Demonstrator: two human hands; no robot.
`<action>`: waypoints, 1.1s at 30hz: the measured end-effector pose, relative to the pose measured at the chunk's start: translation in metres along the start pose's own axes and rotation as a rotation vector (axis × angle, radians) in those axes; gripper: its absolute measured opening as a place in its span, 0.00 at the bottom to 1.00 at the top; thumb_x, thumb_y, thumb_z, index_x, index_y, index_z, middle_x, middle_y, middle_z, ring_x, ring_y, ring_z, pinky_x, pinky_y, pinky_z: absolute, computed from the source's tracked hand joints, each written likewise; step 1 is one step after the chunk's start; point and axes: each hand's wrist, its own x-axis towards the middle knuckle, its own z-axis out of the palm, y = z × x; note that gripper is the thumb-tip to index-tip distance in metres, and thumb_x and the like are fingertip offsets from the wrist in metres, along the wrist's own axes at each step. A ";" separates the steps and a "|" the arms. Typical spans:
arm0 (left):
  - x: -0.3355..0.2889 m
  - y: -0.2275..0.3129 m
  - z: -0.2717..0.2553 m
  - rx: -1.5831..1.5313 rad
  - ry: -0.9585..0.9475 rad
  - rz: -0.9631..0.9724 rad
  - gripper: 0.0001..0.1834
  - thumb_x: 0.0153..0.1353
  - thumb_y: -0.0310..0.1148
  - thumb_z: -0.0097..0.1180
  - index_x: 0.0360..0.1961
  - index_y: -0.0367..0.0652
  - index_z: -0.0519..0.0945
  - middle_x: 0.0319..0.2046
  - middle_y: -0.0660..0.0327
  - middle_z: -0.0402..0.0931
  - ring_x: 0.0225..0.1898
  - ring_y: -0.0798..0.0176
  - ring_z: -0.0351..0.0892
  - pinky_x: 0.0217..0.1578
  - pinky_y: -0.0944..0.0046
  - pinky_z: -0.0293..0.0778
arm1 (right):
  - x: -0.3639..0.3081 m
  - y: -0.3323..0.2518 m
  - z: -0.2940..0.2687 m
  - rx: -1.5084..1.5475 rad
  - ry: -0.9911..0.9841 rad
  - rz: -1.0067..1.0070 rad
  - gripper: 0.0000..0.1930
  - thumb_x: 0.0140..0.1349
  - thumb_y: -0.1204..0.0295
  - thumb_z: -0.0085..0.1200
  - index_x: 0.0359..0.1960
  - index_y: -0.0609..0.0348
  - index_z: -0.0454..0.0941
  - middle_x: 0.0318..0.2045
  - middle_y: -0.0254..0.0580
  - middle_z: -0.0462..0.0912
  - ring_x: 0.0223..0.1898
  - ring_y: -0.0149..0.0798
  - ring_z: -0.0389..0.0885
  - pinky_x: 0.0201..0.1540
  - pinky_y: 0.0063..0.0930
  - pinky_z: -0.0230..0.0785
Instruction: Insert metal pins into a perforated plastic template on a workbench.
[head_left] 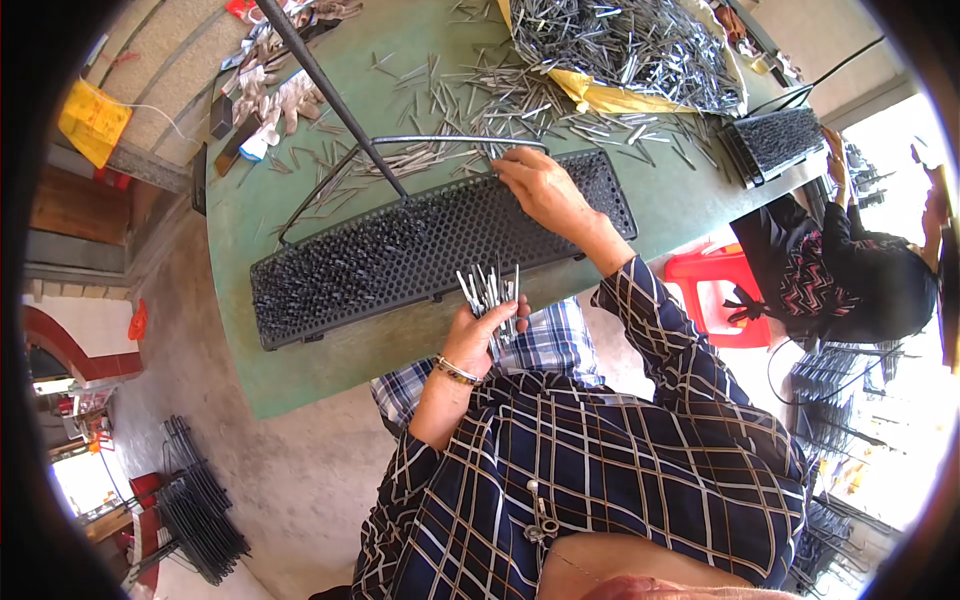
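Observation:
A long black perforated rack [440,235] lies across the table before me. Small dark pieces stand thickly in the holes of its left part, while many holes in the middle show open. My left hand [475,338] is closed round a bundle of thin silvery metal strips [488,290], their ends pointing up by the rack's near edge. My right hand [545,188] is over the rack's far edge, right of its middle, with fingertips pinched together. Whatever is between those fingertips is too small or hidden to make out. A thin black frame with a long rod [335,100] rises from the rack's far side.
Loose metal strips are strewn over the green table [235,290], beside a large heap of them [630,50] on yellow sheeting. Work gloves [295,100] lie at the far left. To the right, a person in black [850,270] works at another rack [780,140], near a red stool [700,275].

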 end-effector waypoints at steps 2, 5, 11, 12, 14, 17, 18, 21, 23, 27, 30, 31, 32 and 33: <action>-0.003 0.002 -0.001 -0.035 -0.003 0.028 0.10 0.54 0.25 0.58 0.37 0.34 0.77 0.33 0.55 0.79 0.32 0.62 0.80 0.34 0.64 0.77 | 0.001 -0.009 -0.005 0.105 0.146 0.058 0.10 0.58 0.72 0.54 0.39 0.64 0.78 0.35 0.48 0.78 0.34 0.46 0.78 0.38 0.35 0.71; -0.003 0.004 0.003 -0.091 0.039 0.094 0.11 0.55 0.25 0.58 0.40 0.36 0.76 0.34 0.56 0.79 0.34 0.62 0.80 0.35 0.62 0.78 | -0.015 -0.035 -0.028 0.383 -0.126 0.402 0.11 0.57 0.68 0.57 0.35 0.65 0.79 0.29 0.46 0.79 0.30 0.38 0.79 0.33 0.29 0.71; 0.003 0.006 0.006 -0.077 0.008 0.148 0.11 0.56 0.23 0.56 0.42 0.38 0.75 0.36 0.57 0.79 0.36 0.62 0.80 0.35 0.61 0.79 | -0.039 -0.066 -0.027 0.643 -0.376 0.556 0.13 0.55 0.66 0.61 0.34 0.65 0.82 0.26 0.40 0.82 0.27 0.26 0.77 0.29 0.22 0.69; 0.003 0.006 0.006 -0.076 0.007 0.147 0.11 0.56 0.23 0.56 0.42 0.38 0.75 0.36 0.57 0.79 0.36 0.62 0.80 0.35 0.61 0.79 | -0.039 -0.066 -0.027 0.669 -0.399 0.613 0.13 0.55 0.66 0.61 0.34 0.66 0.82 0.26 0.40 0.82 0.27 0.26 0.77 0.30 0.21 0.70; 0.003 0.006 0.003 -0.047 -0.003 0.130 0.14 0.55 0.24 0.56 0.45 0.38 0.75 0.39 0.55 0.78 0.39 0.61 0.79 0.38 0.59 0.79 | -0.041 -0.063 -0.024 0.705 -0.334 0.628 0.13 0.55 0.66 0.60 0.35 0.66 0.82 0.26 0.41 0.82 0.27 0.27 0.78 0.30 0.22 0.70; -0.003 0.008 0.006 -0.059 0.048 0.069 0.13 0.56 0.24 0.56 0.43 0.36 0.75 0.38 0.54 0.79 0.38 0.59 0.80 0.37 0.60 0.79 | -0.033 -0.057 -0.034 0.796 -0.207 0.680 0.12 0.56 0.68 0.59 0.36 0.65 0.81 0.27 0.42 0.83 0.27 0.28 0.79 0.31 0.23 0.71; -0.001 0.005 0.003 -0.052 0.048 0.079 0.13 0.57 0.27 0.56 0.43 0.35 0.76 0.38 0.53 0.79 0.38 0.57 0.80 0.36 0.59 0.79 | -0.028 -0.054 -0.037 0.852 -0.147 0.717 0.11 0.57 0.70 0.58 0.37 0.65 0.80 0.27 0.42 0.83 0.27 0.28 0.78 0.31 0.23 0.72; 0.001 0.007 0.002 -0.171 0.051 -0.016 0.13 0.59 0.33 0.54 0.41 0.34 0.76 0.37 0.52 0.79 0.37 0.57 0.81 0.35 0.59 0.79 | -0.012 -0.042 -0.035 0.517 0.242 0.505 0.11 0.58 0.72 0.57 0.41 0.64 0.79 0.29 0.36 0.82 0.29 0.24 0.76 0.33 0.19 0.70; 0.003 0.007 0.000 -0.222 0.059 -0.048 0.16 0.61 0.39 0.52 0.40 0.34 0.76 0.35 0.52 0.79 0.35 0.58 0.81 0.34 0.60 0.79 | -0.002 -0.034 -0.030 0.456 0.267 0.442 0.10 0.57 0.73 0.57 0.40 0.61 0.80 0.30 0.38 0.82 0.29 0.27 0.77 0.34 0.21 0.70; 0.005 0.006 0.001 -0.130 0.110 -0.033 0.16 0.62 0.41 0.51 0.38 0.36 0.77 0.32 0.55 0.80 0.31 0.63 0.81 0.29 0.63 0.78 | 0.004 -0.016 -0.010 0.286 0.295 0.294 0.10 0.55 0.72 0.58 0.38 0.61 0.80 0.30 0.44 0.81 0.26 0.39 0.80 0.30 0.25 0.72; 0.003 0.004 -0.002 -0.078 0.129 -0.042 0.15 0.62 0.40 0.51 0.41 0.39 0.76 0.32 0.59 0.79 0.28 0.66 0.77 0.26 0.66 0.76 | 0.004 -0.011 0.003 0.311 0.313 0.246 0.10 0.55 0.72 0.58 0.38 0.60 0.80 0.30 0.44 0.81 0.26 0.39 0.80 0.29 0.26 0.72; 0.003 0.003 -0.002 -0.079 0.128 -0.039 0.15 0.62 0.40 0.51 0.41 0.39 0.76 0.32 0.59 0.79 0.28 0.66 0.77 0.26 0.66 0.76 | 0.005 -0.013 0.002 0.310 0.313 0.244 0.10 0.55 0.72 0.58 0.38 0.60 0.80 0.30 0.44 0.81 0.26 0.39 0.80 0.29 0.26 0.72; 0.002 0.002 -0.003 -0.071 0.117 -0.036 0.15 0.62 0.40 0.51 0.42 0.39 0.76 0.32 0.59 0.79 0.28 0.67 0.77 0.26 0.67 0.76 | 0.004 -0.016 0.001 0.314 0.298 0.276 0.10 0.55 0.73 0.58 0.39 0.60 0.80 0.30 0.42 0.81 0.27 0.37 0.80 0.30 0.24 0.71; 0.002 0.002 -0.004 -0.062 0.108 -0.033 0.15 0.62 0.39 0.51 0.42 0.38 0.76 0.32 0.59 0.79 0.28 0.67 0.77 0.26 0.67 0.76 | 0.004 -0.019 0.000 0.319 0.282 0.308 0.10 0.55 0.74 0.59 0.39 0.60 0.80 0.31 0.41 0.82 0.28 0.34 0.80 0.30 0.23 0.71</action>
